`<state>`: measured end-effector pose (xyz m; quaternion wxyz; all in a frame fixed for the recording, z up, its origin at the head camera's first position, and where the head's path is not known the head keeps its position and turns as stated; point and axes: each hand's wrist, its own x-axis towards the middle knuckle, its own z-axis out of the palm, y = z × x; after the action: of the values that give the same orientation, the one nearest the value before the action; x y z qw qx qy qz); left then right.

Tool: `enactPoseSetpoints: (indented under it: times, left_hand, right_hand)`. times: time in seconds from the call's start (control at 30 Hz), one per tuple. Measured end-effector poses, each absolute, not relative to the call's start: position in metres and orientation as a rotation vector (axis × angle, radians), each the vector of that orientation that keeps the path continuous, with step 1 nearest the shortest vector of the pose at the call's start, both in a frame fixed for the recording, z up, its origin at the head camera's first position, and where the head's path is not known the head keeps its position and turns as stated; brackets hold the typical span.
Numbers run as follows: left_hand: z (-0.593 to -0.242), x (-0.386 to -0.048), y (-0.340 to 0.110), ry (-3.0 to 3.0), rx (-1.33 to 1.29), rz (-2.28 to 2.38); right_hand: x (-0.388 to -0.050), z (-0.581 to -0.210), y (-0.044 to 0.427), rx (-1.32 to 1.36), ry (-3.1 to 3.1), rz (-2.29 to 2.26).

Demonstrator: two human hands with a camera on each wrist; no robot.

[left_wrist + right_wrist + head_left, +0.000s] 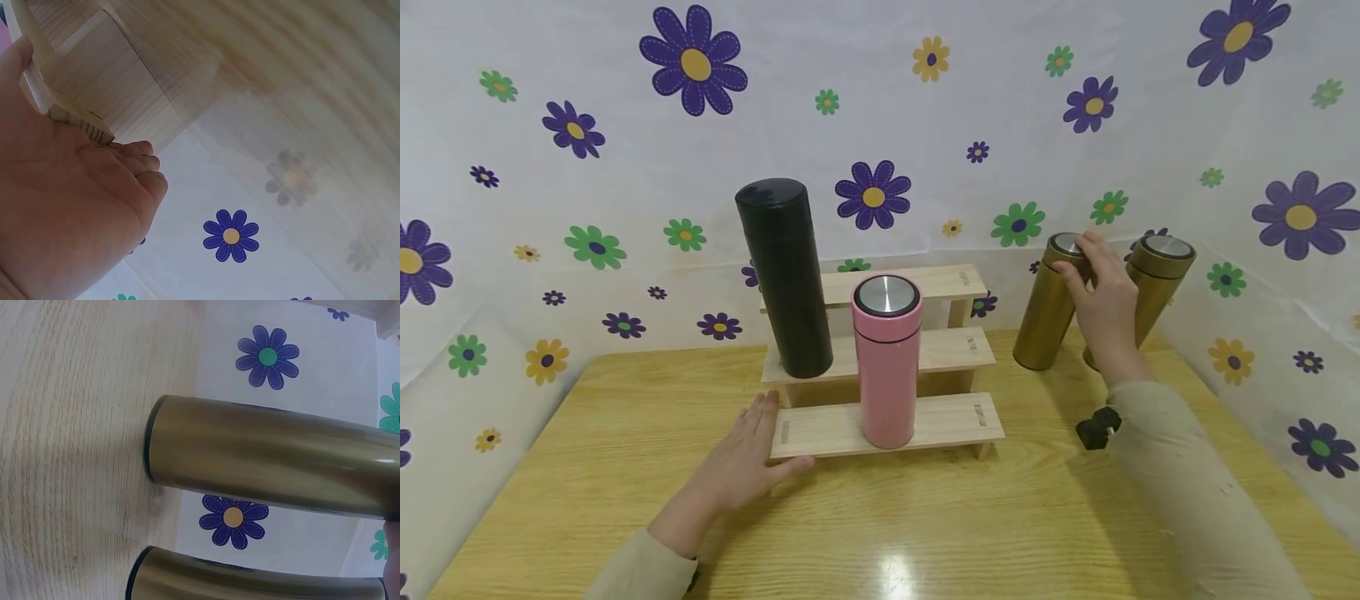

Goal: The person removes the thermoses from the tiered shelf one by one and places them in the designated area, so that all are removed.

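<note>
My right hand [1105, 292] grips the top of a gold thermos [1043, 312], thumb on its left side and fingers over the lid. In the right wrist view that thermos [262, 456] spans the middle, its dark base against the wooden table; only a sliver of the hand shows. A second gold thermos [1159, 271] is just right of the hand, partly hidden behind it. My left hand [733, 467] rests against the left end of the three-tier wooden stand [820, 429], fingers extended along its side and thumb across the front edge of the lowest step.
A pink thermos [889, 375] stands upright on the lowest step. Behind it to the left, a taller black thermos [786, 283] is on the middle step. The stand is on a wood-grain table [985, 517], backed by a flower-printed white cloth [775, 142].
</note>
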<state>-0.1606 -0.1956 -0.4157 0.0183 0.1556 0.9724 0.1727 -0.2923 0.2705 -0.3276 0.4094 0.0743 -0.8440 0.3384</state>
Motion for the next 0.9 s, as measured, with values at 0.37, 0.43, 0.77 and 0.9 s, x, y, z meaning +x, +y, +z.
enactPoseSetpoints:
  times: [0.37,0.43,0.77,0.9]
  left_hand:
    - [-0.416,-0.165,-0.193,3.024,0.497,0.534]
    - [-0.417,-0.165,-0.193,3.025,0.488,0.537]
    - [-0.419,-0.163,-0.197,3.025,0.472,0.531]
    - [-0.418,-0.161,-0.197,3.027,0.467,0.533]
  right_hand:
    - [-0.284,-0.317,0.27,0.134,-2.232,0.836]
    - [-0.281,-0.313,0.269,0.149,-2.248,0.816]
    - [-0.23,-0.276,0.192,0.59,-2.137,0.891]
    - [-0.206,-0.271,0.155,0.863,-2.122,1.046]
